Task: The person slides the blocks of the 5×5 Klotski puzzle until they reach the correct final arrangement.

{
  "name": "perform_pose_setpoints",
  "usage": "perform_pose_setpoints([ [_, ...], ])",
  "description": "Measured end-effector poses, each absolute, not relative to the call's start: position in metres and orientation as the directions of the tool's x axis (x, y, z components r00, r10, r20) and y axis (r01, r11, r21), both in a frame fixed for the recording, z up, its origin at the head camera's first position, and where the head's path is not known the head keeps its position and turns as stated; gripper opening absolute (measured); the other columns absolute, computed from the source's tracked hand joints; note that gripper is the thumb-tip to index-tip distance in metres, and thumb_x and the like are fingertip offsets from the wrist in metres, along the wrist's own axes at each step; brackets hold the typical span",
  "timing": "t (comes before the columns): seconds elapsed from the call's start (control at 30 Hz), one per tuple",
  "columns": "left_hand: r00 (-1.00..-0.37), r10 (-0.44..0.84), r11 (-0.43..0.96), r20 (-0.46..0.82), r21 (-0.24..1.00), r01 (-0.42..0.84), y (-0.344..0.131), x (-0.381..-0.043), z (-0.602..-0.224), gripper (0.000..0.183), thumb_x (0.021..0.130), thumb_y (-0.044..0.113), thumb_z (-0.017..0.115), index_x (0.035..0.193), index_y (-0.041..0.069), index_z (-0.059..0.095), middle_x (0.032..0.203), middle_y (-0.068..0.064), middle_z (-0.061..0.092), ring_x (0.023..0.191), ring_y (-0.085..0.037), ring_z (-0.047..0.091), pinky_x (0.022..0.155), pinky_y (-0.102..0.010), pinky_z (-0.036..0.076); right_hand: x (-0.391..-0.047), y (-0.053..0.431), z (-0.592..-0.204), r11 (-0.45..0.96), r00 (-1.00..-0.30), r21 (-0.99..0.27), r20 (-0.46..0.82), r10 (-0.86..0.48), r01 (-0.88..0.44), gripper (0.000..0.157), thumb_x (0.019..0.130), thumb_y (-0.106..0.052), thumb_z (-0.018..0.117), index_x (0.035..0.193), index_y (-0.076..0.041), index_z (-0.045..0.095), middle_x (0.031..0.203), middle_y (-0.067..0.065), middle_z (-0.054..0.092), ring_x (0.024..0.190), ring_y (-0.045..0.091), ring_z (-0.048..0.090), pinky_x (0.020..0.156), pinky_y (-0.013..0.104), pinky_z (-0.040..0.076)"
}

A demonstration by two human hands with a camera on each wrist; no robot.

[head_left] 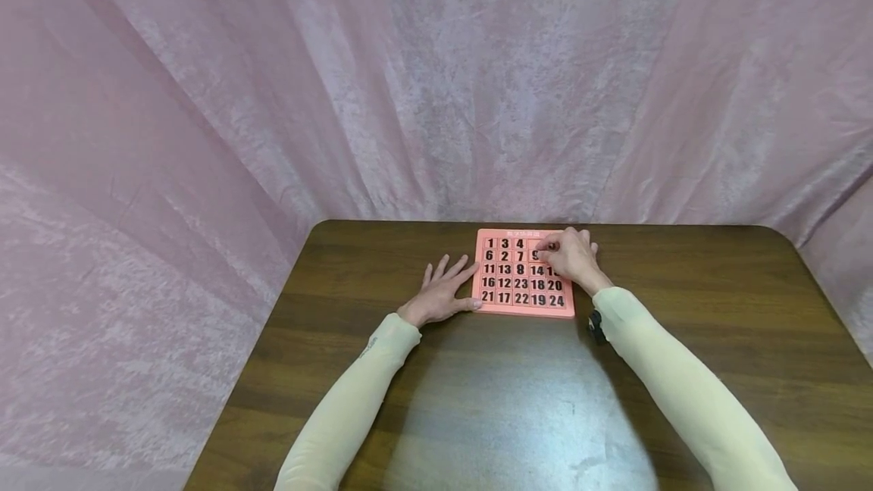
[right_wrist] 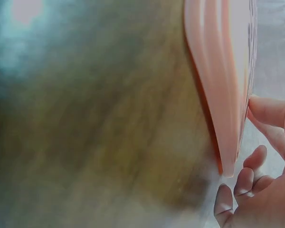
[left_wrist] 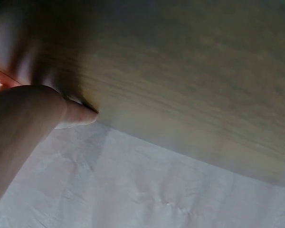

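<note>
A pink sliding number puzzle (head_left: 524,311) lies flat near the table's back edge, its tiles printed with black numbers. My left hand (head_left: 438,298) rests beside it with fingers spread, its thumb and a fingertip touching the puzzle's left edge. Reaching over the upper right part, my right hand (head_left: 574,258) touches the face by the 9 tile (head_left: 535,255) with its fingertips. Above that tile a plain pink slot (head_left: 535,244) shows. The right hand hides some upper right tiles. In the right wrist view the puzzle's side (right_wrist: 216,71) is seen edge-on, with the other fingers loosely bent beyond its edge.
The brown wooden table (head_left: 696,286) reaches out on both sides of the puzzle, with a glare patch in front. Pink velvety curtains (head_left: 477,97) hang behind it and to the left. A small black device (head_left: 597,326) sits at the right wrist.
</note>
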State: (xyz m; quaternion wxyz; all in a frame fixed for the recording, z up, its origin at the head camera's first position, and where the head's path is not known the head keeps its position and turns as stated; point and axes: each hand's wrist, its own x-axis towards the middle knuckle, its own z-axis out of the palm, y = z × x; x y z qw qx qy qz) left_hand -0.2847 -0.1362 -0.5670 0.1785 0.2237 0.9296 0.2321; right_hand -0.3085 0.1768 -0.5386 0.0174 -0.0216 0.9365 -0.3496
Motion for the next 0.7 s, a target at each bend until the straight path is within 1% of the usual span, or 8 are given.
perform_pose_setpoints([
  [0.13, -0.834, 0.498, 0.794, -0.240, 0.512, 0.327, -0.135, -0.282, -0.561, 0.088, 0.105, 0.054, 0.067, 0.176, 0.032, 0.021, 0.187, -0.002, 0.007, 0.174, -0.037, -0.012, 0.136, -0.067, -0.012, -0.305, 0.177, -0.537, 0.756, -0.999, -0.653, -0.002, -0.054, -0.039, 0.014, 0.100, -0.016, 0.077, 0.109, -0.010, 0.086, 0.128, 0.025, 0.069, 0.122, 0.045, 0.045, 0.100, 0.064, 0.030],
  [0.27, -0.833, 0.494, 0.800, -0.248, 0.505, 0.324, -0.135, -0.281, -0.558, 0.087, 0.105, 0.054, 0.067, 0.176, 0.034, 0.021, 0.187, -0.002, 0.006, 0.173, -0.037, -0.013, 0.137, -0.066, -0.013, -0.305, 0.177, -0.536, 0.757, -0.998, -0.653, -0.013, -0.055, -0.033, 0.015, 0.099, -0.015, 0.077, 0.109, -0.009, 0.086, 0.129, 0.025, 0.070, 0.122, 0.045, 0.044, 0.100, 0.064, 0.030],
  [0.37, -0.835, 0.489, 0.807, -0.250, 0.493, 0.325, -0.136, -0.283, -0.563, 0.087, 0.105, 0.056, 0.066, 0.176, 0.036, 0.020, 0.187, 0.000, 0.005, 0.174, -0.036, -0.014, 0.137, -0.066, -0.013, -0.308, 0.175, -0.537, 0.744, -0.999, -0.668, -0.013, -0.048, -0.027, 0.017, 0.100, -0.018, 0.077, 0.111, -0.009, 0.086, 0.129, 0.024, 0.070, 0.125, 0.046, 0.044, 0.102, 0.064, 0.029],
  [0.57, -0.837, 0.481, 0.820, -0.260, 0.471, 0.325, -0.136, -0.283, -0.568, 0.088, 0.105, 0.060, 0.064, 0.176, 0.038, 0.018, 0.187, 0.003, 0.004, 0.174, -0.035, -0.013, 0.137, -0.066, -0.011, -0.317, 0.163, -0.539, 0.720, -0.999, -0.693, 0.038, -0.016, -0.038, 0.021, 0.102, -0.023, 0.076, 0.114, -0.010, 0.086, 0.120, 0.024, 0.069, 0.124, 0.047, 0.047, 0.102, 0.064, 0.029],
  [0.7, -0.833, 0.492, 0.807, -0.252, 0.491, 0.328, -0.134, -0.282, -0.565, 0.087, 0.105, 0.058, 0.065, 0.176, 0.036, 0.020, 0.187, 0.001, 0.005, 0.174, -0.036, -0.013, 0.137, -0.067, -0.012, -0.325, 0.151, -0.534, 0.742, -0.999, -0.670, 0.013, -0.032, -0.032, 0.021, 0.101, -0.024, 0.077, 0.116, -0.012, 0.086, 0.127, 0.023, 0.072, 0.126, 0.047, 0.048, 0.102, 0.063, 0.029],
])
